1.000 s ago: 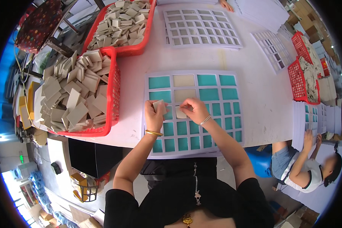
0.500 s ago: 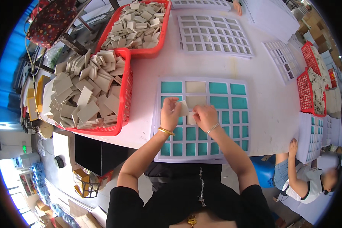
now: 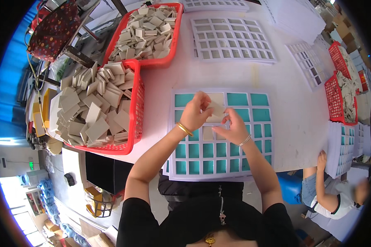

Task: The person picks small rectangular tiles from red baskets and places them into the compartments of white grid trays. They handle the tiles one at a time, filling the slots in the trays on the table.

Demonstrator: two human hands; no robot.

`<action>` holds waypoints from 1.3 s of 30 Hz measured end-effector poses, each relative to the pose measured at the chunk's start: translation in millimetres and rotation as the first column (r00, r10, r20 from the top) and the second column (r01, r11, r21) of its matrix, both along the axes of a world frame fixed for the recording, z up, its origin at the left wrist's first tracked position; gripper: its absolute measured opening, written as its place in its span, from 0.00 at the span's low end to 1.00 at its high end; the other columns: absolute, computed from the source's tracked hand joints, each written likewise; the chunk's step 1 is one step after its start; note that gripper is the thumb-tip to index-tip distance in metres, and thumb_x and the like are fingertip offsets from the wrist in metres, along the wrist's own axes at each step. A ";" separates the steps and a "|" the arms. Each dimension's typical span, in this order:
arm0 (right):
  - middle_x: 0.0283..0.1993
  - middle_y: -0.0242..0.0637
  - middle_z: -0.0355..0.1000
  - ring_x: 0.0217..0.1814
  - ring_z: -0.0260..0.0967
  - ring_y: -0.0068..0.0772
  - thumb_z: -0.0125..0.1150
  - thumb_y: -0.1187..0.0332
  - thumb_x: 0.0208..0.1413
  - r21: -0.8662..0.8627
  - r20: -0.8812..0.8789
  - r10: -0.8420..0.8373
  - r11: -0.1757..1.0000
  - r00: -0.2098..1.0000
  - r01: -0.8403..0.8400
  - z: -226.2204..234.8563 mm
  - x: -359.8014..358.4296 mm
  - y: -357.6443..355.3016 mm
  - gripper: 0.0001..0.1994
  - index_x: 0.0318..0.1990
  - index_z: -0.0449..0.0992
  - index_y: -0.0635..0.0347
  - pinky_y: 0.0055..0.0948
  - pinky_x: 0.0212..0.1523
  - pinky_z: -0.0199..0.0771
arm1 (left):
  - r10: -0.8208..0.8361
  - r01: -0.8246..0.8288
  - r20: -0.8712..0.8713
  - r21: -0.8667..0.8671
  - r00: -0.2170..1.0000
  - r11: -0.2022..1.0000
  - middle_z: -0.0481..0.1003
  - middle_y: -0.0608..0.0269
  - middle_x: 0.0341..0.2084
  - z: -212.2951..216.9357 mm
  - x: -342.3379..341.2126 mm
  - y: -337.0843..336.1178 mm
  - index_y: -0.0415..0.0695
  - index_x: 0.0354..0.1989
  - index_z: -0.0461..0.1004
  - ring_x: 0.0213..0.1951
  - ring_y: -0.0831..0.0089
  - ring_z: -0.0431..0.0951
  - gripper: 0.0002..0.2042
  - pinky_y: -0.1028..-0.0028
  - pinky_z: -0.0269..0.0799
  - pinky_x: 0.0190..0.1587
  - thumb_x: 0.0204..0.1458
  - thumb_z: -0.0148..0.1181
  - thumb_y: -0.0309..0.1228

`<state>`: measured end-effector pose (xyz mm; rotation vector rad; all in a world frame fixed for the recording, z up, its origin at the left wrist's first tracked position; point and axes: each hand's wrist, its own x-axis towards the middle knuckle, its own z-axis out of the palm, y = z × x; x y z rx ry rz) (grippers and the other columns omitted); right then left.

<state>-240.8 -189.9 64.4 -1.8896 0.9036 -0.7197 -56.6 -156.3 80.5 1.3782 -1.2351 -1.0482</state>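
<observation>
A white grid frame (image 3: 181, 179) with turquoise-backed compartments lies before me on the table. Between the thumb and fingers of my left hand (image 3: 197, 112) is a beige tile (image 3: 215, 110), tilted above the upper-middle compartments. My right hand (image 3: 235, 128) is just right of that tile, thumb and fingers apart, with nothing visible in its grasp. Its thumb reaches over the small compartments, where a small beige tile (image 3: 208, 133) lies. A larger beige tile (image 3: 217, 97) sits in the top row, partly hidden by my left hand.
Red baskets heaped with beige tiles stand at left, one near (image 3: 132, 127) and one farther back (image 3: 178, 37). More white grid frames (image 3: 235, 39) lie at the far side. On the right are red baskets (image 3: 333, 96), stacked frames (image 3: 341, 150) and another person's hand (image 3: 322, 158).
My left hand has moved right and slightly up with the tile. My right hand has shifted right, its fingers spreading from a pinch. The view has shifted slightly.
</observation>
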 end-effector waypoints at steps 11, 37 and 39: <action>0.24 0.34 0.68 0.24 0.64 0.23 0.60 0.74 0.51 0.154 0.124 -0.125 0.982 0.984 0.106 17.7 -23.0 -1.9 0.17 0.49 0.68 0.59 0.21 0.25 0.65 | 0.332 -0.042 0.850 -0.346 0.409 0.937 0.76 0.58 0.29 2.1 109.1 -119.1 0.47 0.39 0.73 0.31 0.60 0.77 0.09 0.63 0.73 0.33 0.48 0.59 0.28; 0.30 0.35 0.72 0.31 0.71 0.40 0.59 0.73 0.50 -0.302 -0.206 0.142 0.932 0.968 -0.201 -21.8 9.0 26.1 0.04 0.33 0.71 0.56 0.34 0.29 0.71 | 0.756 -0.297 0.620 -0.697 0.208 0.653 0.77 0.61 0.31 36.2 195.2 -121.9 0.47 0.36 0.78 0.36 0.63 0.75 0.08 0.67 0.67 0.42 0.54 0.55 0.36; 0.30 0.35 0.73 0.30 0.72 0.37 0.60 0.74 0.50 -0.238 -0.010 0.058 0.969 0.998 -0.058 -19.9 -2.6 22.5 0.04 0.33 0.72 0.58 0.31 0.29 0.72 | 0.762 -0.353 0.368 -0.722 0.533 0.595 0.74 0.62 0.26 50.5 163.0 -104.6 0.44 0.35 0.77 0.27 0.70 0.72 0.05 0.74 0.68 0.32 0.51 0.59 0.30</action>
